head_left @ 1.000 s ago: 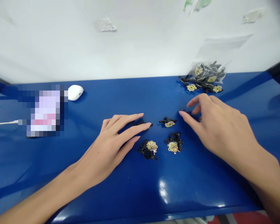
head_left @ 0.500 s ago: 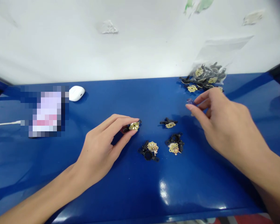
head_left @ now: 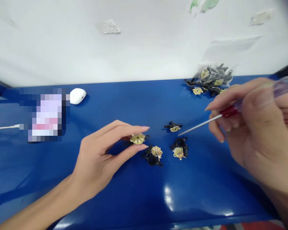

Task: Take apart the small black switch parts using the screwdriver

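Observation:
Between thumb and fingers, my left hand (head_left: pixel 103 156) pinches a small black part with a round gold-coloured metal disc (head_left: pixel 137 139), the disc turned towards me. My right hand (head_left: pixel 259 134) grips a screwdriver (head_left: pixel 230 110) with a clear and red handle; its thin shaft points left and down, the tip hanging near a black part with a brass-like disc (head_left: pixel 174 128). Below lie a part in two pieces (head_left: pixel 156 152), close to my left fingertips, and a similar opened part (head_left: pixel 179 151) to its right.
At the back right, several such parts (head_left: pixel 198 90) lie loose beside a clear plastic bag (head_left: pixel 218 76) with more inside. A blurred-out phone (head_left: pixel 46 118), its white cable (head_left: pixel 7 126) and a white earbud case (head_left: pixel 78 96) rest at left. A white wall (head_left: pixel 144 48) closes the blue table's back.
My right hand has come nearer and turned, bringing the screwdriver's shaft into view, pointing left. My left hand has lowered slightly, tilting the part so its disc faces me more.

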A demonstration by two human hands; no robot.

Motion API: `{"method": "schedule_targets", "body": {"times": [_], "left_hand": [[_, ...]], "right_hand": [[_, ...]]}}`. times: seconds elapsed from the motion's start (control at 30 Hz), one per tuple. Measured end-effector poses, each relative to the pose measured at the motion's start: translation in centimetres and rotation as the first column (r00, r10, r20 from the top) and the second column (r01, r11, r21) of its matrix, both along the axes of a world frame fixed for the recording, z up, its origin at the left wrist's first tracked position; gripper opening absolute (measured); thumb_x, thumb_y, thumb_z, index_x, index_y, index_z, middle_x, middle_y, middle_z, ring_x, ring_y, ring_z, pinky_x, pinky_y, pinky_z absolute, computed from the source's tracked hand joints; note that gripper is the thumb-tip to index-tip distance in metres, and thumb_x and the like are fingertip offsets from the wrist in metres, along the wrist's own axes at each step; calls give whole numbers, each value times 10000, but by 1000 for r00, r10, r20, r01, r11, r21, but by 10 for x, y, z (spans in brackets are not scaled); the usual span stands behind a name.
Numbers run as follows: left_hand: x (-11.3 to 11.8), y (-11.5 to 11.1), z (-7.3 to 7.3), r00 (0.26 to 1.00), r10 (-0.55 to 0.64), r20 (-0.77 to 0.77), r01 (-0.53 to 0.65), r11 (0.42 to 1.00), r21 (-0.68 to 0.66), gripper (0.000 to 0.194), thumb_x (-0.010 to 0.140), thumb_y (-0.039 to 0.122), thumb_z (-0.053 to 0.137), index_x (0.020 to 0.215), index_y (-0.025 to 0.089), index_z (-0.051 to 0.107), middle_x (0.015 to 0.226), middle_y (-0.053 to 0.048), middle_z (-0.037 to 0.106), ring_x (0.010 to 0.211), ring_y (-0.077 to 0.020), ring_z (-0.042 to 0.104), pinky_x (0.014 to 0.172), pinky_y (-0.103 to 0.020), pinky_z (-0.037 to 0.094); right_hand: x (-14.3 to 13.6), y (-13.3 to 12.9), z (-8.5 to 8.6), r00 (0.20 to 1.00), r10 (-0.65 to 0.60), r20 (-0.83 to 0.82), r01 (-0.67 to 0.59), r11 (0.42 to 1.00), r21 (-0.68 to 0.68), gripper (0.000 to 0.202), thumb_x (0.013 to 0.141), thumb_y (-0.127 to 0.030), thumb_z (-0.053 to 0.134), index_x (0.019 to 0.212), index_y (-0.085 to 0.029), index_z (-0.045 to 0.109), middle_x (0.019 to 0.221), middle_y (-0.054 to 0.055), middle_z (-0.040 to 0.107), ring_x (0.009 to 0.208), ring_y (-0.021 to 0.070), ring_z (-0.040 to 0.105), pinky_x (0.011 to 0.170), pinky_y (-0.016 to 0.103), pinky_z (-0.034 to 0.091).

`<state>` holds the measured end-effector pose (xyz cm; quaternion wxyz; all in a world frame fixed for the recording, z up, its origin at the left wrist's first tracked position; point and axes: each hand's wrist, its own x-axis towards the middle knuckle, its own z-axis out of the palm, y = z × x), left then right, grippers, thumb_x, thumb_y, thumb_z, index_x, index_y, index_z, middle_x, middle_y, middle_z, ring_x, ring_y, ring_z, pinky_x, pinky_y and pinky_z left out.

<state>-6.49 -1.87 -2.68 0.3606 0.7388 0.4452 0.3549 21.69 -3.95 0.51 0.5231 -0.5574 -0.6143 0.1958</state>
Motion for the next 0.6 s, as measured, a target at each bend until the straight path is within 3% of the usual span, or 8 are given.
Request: {"method": "schedule_targets", "body": {"times": [0.1,0.17,0.33,0.6], "left_hand": [[2,-3,1,995,47,89,-40,996,-85,356,948,315,991,1268,419,877,1118,26,874,993,-230,800,939,-373,666],[4,-3,3,990,61,127,-45,991,-123,265,927,300,1007,1151,389,898,1080,28,881,980,-235,809,920,-374,675],[5,0,7,983,59,176,-31,987,-159,236,914,264,1014,1097,378,918,1083,29,896,973,-243,818,900,-377,685],[3,-1,5,985,30,172,-12,994,-106,260,920,244,1010,1117,391,922,1104,44,905,997,-219,836,914,-334,668]], "right_hand": [[-3,-4,1,979,63,-196,-79,994,-75,245,1105,-342,764,876,-306,845,880,20,771,593,181,631,524,409,480],[-5,-7,2,980,97,-176,-121,984,-131,140,1066,-335,812,947,-348,884,795,-6,756,596,194,656,535,398,530],[-8,-12,1,978,160,-134,-173,981,-92,138,1042,-268,807,1013,-379,883,774,-25,752,606,210,679,550,401,595],[-10,-8,-2,982,135,-129,-145,987,-72,159,1038,-218,801,998,-350,880,831,-23,784,644,188,695,576,366,620]]}}
